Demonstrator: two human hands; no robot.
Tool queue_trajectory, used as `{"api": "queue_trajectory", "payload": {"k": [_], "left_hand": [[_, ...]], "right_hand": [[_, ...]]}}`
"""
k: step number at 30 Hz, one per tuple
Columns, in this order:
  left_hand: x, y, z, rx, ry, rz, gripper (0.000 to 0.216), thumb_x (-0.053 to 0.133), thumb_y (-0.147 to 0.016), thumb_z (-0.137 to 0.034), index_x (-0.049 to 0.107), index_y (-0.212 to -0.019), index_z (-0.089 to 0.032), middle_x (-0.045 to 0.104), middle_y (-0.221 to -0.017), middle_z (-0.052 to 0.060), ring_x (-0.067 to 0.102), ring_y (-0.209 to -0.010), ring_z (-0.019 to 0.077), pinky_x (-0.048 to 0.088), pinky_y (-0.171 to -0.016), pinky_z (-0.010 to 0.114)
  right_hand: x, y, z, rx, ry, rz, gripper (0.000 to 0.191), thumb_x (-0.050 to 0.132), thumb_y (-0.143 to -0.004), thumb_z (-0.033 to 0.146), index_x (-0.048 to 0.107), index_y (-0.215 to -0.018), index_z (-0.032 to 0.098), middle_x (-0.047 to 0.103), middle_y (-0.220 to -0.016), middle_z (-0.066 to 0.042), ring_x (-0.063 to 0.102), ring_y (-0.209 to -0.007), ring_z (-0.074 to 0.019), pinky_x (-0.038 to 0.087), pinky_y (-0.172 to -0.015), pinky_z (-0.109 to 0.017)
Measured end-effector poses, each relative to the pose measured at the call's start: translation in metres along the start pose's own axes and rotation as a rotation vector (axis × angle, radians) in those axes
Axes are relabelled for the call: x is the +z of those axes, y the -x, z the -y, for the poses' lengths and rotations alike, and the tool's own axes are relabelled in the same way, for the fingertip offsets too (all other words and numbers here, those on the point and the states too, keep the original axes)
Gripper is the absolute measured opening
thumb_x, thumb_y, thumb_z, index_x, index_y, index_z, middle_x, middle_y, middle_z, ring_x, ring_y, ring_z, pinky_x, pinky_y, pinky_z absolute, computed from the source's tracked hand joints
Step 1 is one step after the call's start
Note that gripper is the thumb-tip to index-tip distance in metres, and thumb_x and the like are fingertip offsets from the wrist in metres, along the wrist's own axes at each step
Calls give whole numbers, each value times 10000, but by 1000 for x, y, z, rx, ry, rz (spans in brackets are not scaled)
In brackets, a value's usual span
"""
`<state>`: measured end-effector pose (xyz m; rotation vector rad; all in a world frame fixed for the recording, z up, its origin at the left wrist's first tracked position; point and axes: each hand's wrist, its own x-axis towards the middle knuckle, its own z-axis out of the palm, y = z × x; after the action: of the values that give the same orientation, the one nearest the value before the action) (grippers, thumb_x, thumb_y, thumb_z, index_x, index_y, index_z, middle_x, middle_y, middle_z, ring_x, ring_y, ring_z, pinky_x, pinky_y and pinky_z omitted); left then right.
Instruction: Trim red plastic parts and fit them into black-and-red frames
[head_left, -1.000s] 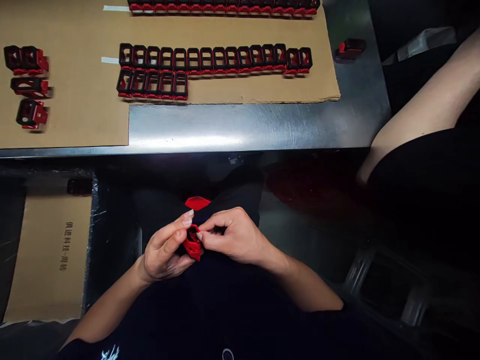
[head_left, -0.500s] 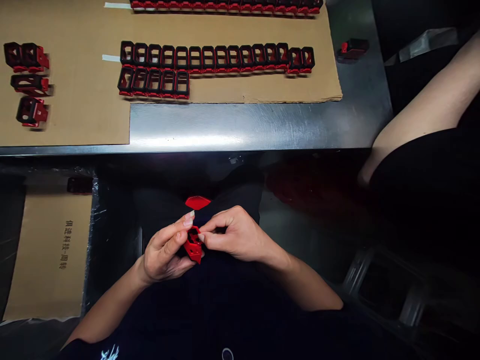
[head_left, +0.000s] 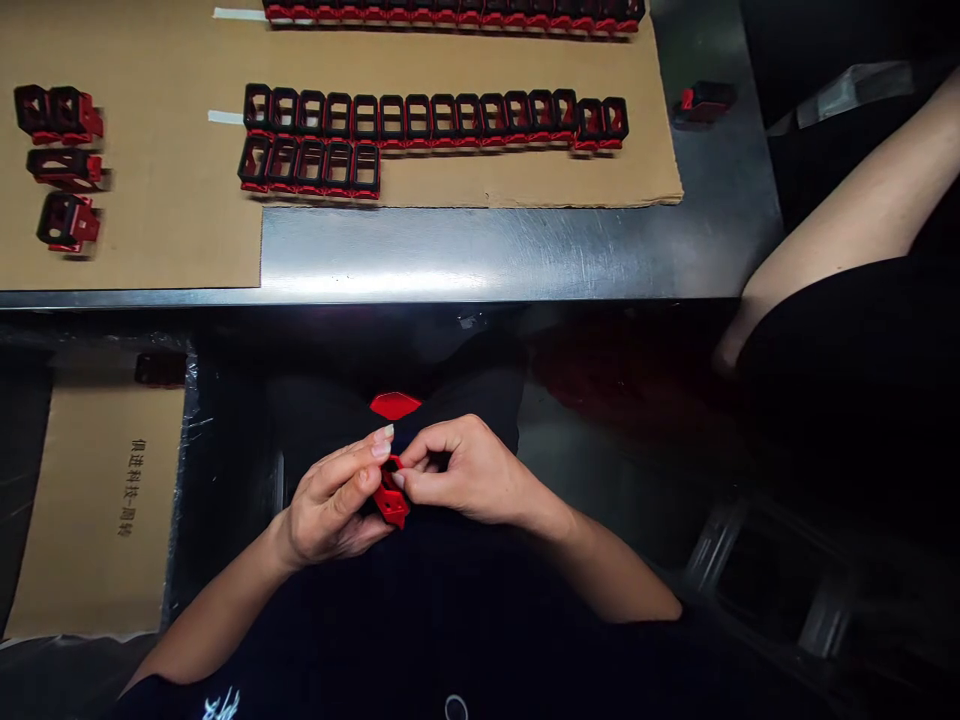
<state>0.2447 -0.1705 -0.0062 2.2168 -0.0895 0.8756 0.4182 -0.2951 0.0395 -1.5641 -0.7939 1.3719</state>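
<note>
A small red plastic part [head_left: 391,505] with openings in it is held over my lap. My left hand [head_left: 334,500] wraps around it from the left, thumb and fingers closed on its side. My right hand [head_left: 469,470] pinches at the part's upper right edge with thumb and forefinger; whether a small piece sits in that pinch is hidden. Just beyond the fingers, a flat red piece [head_left: 395,405] lies on the dark cloth of my lap.
Rows of black-and-red frames [head_left: 416,118] stand on a cardboard sheet [head_left: 525,180] on the metal table [head_left: 487,255]. More frames [head_left: 67,222] stand at left, one [head_left: 703,103] at right. A plastic-lined box [head_left: 90,520] is lower left. Another person's arm [head_left: 847,200] reaches in at right.
My right hand has shifted very slightly at the red part's edge, and the part has tilted a little. Both hands stay over my lap; the frames on the table are unmoved.
</note>
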Motion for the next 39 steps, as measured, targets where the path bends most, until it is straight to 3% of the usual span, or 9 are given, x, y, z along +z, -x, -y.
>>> {"api": "queue_trajectory", "payload": {"k": [6,11,19,23,26,30,33,35,39], "left_hand": [[0,6,2,-14,-26,-11,868,826,-783,-226,376,-1525,-201,633,-1318,147,657,-1228,324,640,-933,479],[2,10,4,-41,-5,-42,914,852,-749,-220,375,-1529,-199,638,-1306,165,680,-1190,323,641,-924,478],[1,9,2,-119,-6,-44,900,838,-768,-318,371,-1536,-275,643,-1272,132,699,-1149,314,652,-889,499],[2,10,1,-156,25,-95,935,856,-738,-302,372,-1536,-259,623,-1290,137,693,-1153,319,645,-899,514],[5,11,2,-183,80,-94,939,861,-723,-286,383,-1531,-257,623,-1282,130,682,-1167,319,634,-925,522],[9,10,3,-252,217,-117,937,862,-706,-245,400,-1520,-248,604,-1298,129,649,-1216,330,592,-993,551],[10,9,2,-289,332,-158,896,847,-709,-200,426,-1500,-212,582,-1307,136,634,-1243,329,568,-1031,533],[11,9,1,-309,381,-168,883,841,-710,-174,431,-1491,-195,570,-1317,143,623,-1262,328,559,-1047,509],[12,10,0,-358,470,-177,886,834,-706,-136,422,-1489,-175,549,-1350,147,587,-1311,320,527,-1094,459]], "right_hand": [[7,-3,0,24,17,-65,110,725,-759,234,745,-690,150,701,-632,1,602,-554,-98,418,-516,-188],[4,-2,2,21,32,0,138,689,-802,234,798,-792,151,741,-688,-16,630,-598,-114,436,-552,-201],[-3,-4,2,39,42,1,152,689,-810,255,797,-773,155,749,-679,-23,661,-613,-137,442,-549,-211],[-27,-5,-14,43,95,-290,160,677,-828,270,789,-783,164,775,-750,-42,712,-703,-177,507,-648,-256],[-30,-5,-20,-29,131,-403,126,688,-833,272,780,-876,197,790,-1001,-51,735,-886,-203,541,-772,-292],[-13,-7,-16,-58,88,-333,336,700,-862,364,653,-586,178,752,-740,-45,690,-695,-170,509,-658,-275],[-3,-10,-16,-25,-130,-247,188,737,-832,353,708,-794,171,760,-800,-39,686,-718,-163,511,-670,-271],[1,-11,-20,2,-247,-140,220,730,-835,337,730,-978,170,774,-870,-46,693,-761,-160,523,-719,-281],[5,-11,-28,54,-435,58,247,702,-862,372,761,-938,145,760,-788,-46,686,-725,-150,526,-722,-279]]}}
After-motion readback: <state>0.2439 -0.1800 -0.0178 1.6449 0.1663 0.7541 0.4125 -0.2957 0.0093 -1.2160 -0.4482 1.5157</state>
